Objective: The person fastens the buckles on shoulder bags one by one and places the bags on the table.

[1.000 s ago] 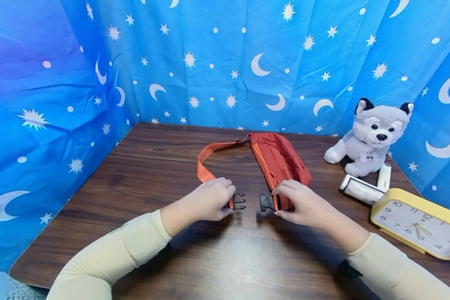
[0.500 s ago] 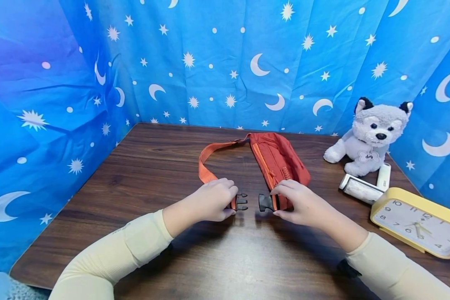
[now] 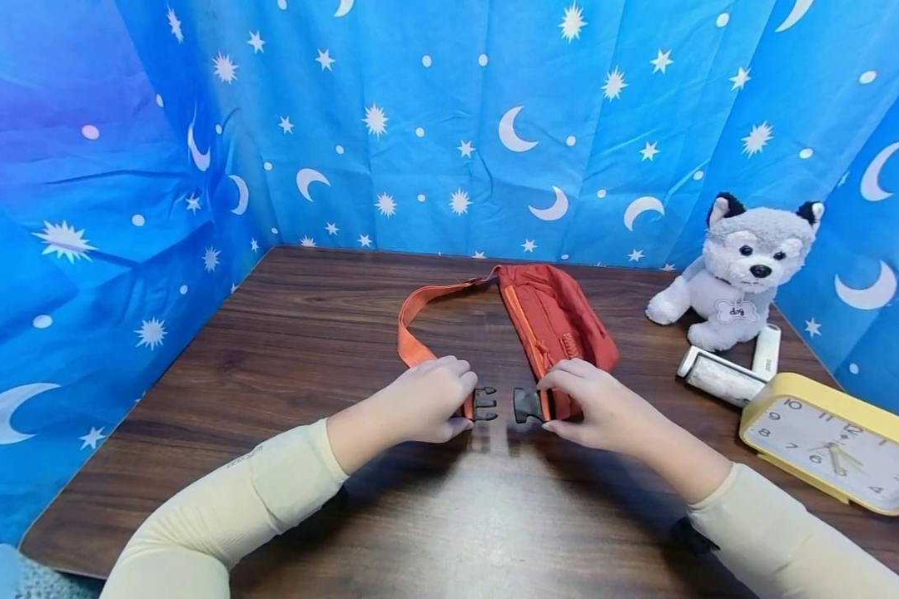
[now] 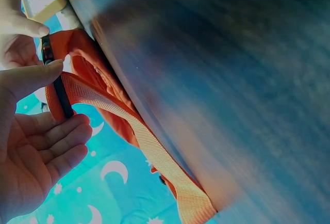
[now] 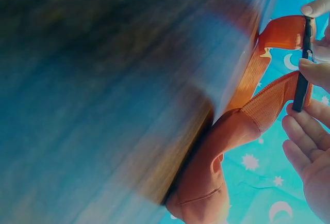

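Observation:
A red waist bag [image 3: 550,312] lies on the table, its orange strap [image 3: 419,316] curving round to the left. My left hand [image 3: 427,401] pinches the strap end with the black pronged buckle half [image 3: 484,403], prongs pointing right. Facing it, the black socket half [image 3: 527,405] sits at the bag's near end, pinched by my right hand [image 3: 595,405]. A small gap separates the two halves in the head view. Thumb and fingers of the left hand [image 4: 38,131] clasp the buckle edges in the left wrist view; the right hand [image 5: 314,126] does likewise in the right wrist view.
To the right, a grey-and-white plush dog [image 3: 749,266] sits on the brown wooden table [image 3: 307,333]. Near it lie a white-and-silver object [image 3: 722,378], a small white stick-shaped item [image 3: 767,353] and a yellow clock [image 3: 839,441]. A blue star-and-moon curtain [image 3: 434,125] hangs behind.
The two buckle halves have come slightly closer together, the left hand shifting a little right and the right hand a little left. Both grips stay the same.

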A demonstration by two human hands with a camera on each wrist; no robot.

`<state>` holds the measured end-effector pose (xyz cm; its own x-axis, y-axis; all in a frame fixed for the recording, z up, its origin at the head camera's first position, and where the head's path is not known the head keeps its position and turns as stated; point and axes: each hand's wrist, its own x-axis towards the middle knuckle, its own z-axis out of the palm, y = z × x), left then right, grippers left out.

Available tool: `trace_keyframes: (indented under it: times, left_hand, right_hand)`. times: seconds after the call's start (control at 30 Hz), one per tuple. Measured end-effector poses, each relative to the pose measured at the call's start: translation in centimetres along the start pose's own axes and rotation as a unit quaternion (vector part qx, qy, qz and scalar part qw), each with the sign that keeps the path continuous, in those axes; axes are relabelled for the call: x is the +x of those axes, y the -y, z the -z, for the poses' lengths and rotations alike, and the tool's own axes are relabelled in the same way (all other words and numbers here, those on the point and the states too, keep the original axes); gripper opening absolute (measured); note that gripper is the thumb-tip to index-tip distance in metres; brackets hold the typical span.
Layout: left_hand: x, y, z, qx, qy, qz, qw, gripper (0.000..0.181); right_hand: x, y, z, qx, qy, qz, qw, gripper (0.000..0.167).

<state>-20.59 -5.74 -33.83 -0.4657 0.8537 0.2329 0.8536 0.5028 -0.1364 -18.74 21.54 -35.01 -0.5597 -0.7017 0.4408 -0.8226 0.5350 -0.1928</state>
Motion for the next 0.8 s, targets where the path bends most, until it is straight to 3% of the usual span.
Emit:
trace_keyframes:
  times: [0.8]
  left_hand:
    - [0.49,-0.59,0.23,0.001,0.007,-0.005,1.0000,0.028]
  right_hand:
    - [0.33,0.39,-0.06,0.000,-0.009,0.014,0.9999,0.041]
